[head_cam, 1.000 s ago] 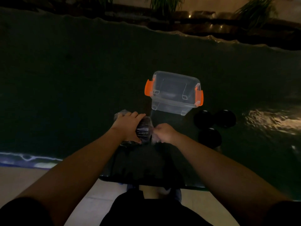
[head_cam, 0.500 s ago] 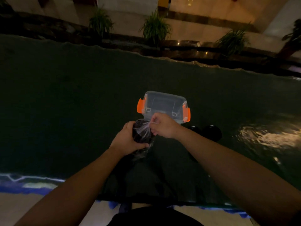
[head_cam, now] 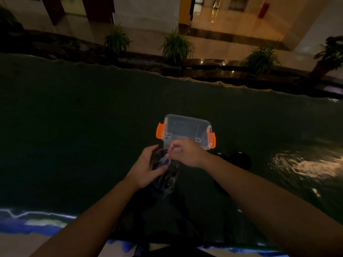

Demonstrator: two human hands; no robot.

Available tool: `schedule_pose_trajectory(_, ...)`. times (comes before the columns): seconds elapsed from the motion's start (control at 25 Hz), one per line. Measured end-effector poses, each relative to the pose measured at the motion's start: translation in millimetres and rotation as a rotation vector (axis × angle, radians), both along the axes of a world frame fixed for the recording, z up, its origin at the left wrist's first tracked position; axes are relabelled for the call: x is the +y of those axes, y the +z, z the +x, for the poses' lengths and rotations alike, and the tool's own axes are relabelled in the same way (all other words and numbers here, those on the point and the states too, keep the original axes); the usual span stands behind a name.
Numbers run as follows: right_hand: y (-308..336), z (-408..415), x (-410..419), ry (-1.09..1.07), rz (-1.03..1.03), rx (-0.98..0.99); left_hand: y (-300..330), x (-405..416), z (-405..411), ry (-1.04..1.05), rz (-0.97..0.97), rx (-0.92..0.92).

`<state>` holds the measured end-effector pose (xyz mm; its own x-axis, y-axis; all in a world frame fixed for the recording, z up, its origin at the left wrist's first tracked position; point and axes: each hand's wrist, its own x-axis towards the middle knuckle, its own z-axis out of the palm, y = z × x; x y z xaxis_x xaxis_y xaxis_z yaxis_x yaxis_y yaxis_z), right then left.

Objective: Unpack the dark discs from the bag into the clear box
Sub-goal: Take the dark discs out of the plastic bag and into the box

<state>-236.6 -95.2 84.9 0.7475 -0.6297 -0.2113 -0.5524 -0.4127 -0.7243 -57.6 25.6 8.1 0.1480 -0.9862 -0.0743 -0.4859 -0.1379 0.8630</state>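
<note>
A clear plastic bag (head_cam: 168, 175) with dark contents hangs just in front of the clear box (head_cam: 187, 127), which has orange latches and stands open on the dark table. My left hand (head_cam: 146, 169) grips the bag's side. My right hand (head_cam: 187, 154) pinches the bag's twisted top near the box's front wall. A dark disc (head_cam: 241, 160) lies on the table right of my right wrist; another dark disc (head_cam: 220, 184) shows partly behind my right forearm. The box looks empty.
The dark green table cover (head_cam: 74, 145) stretches wide to both sides. A bright reflection (head_cam: 306, 164) lies at the right. Potted plants (head_cam: 176, 45) and a shiny floor are beyond the table's far edge.
Both hands have lifted the bag off the table toward the box. My right hand moved up to pinch the bag's top. The view tilted up, showing more of the room.
</note>
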Motion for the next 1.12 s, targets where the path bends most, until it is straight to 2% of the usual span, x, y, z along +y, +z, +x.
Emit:
schedule_pose_trajectory(0.08, 1.6, 1.9, 3.6, 0.021, 0.004, -0.013, 15.6, -5.9, 6.8, -0.028, -0.088, -0.086)
schedule_pose_trajectory(0.2, 0.3, 6.8, 8.3, 0.014, -0.028, -0.051, 30.9, -15.9, 11.7, -0.116, -0.114, -0.189)
schedule_pose_trajectory(0.52, -3.2, 7.6, 19.5, -0.054, 0.058, -0.186, 31.9, -12.8, 13.1, -0.132, -0.110, -0.234)
schedule_pose_trajectory(0.72, 5.8, 1.3, 20.4, -0.086, 0.114, -0.238, 40.8, -6.6, 19.4, -0.035, -0.138, -0.220)
schedule_pose_trajectory(1.12, 16.1, -13.9, 7.4, -0.107, -0.041, -0.190, 56.0, 11.4, 37.6, 0.083, -0.083, -0.088)
